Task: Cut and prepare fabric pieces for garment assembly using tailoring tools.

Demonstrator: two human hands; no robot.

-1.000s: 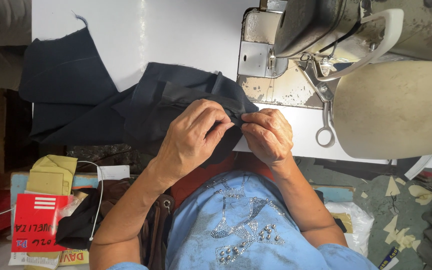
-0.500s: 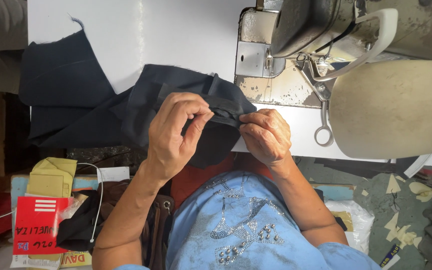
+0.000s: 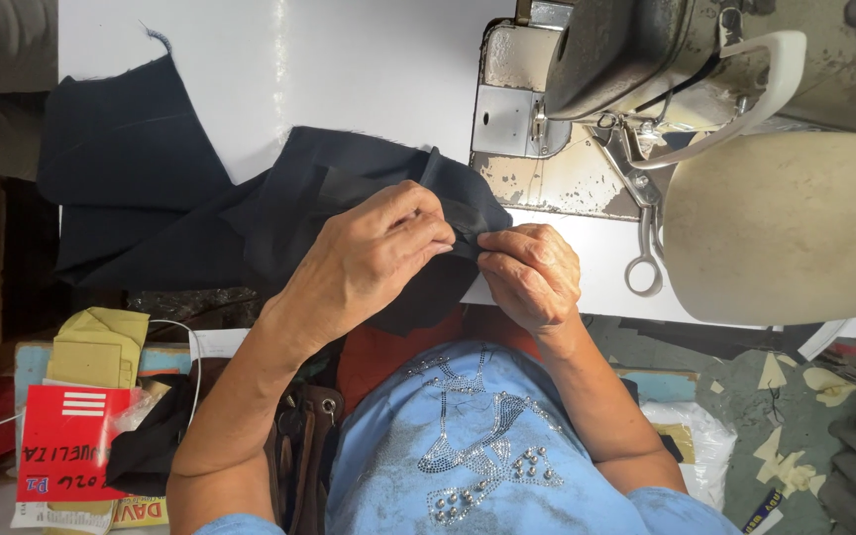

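The left hand [image 3: 374, 253] and the right hand [image 3: 532, 272] are both pinching a fold of the dark cloth [image 3: 279, 203] between closed fingertips, the two hands almost touching at the near edge of the white table [image 3: 369, 69]. The cloth is lying spread across the table to the left, just beside the sewing machine [image 3: 626, 89], with scissors [image 3: 643, 238] resting nearby on the right.

Dark navy fabric [image 3: 250, 213]: you see it rumpled across the white table's near edge, one flat panel spread to your left, a folded edge pinched before you.
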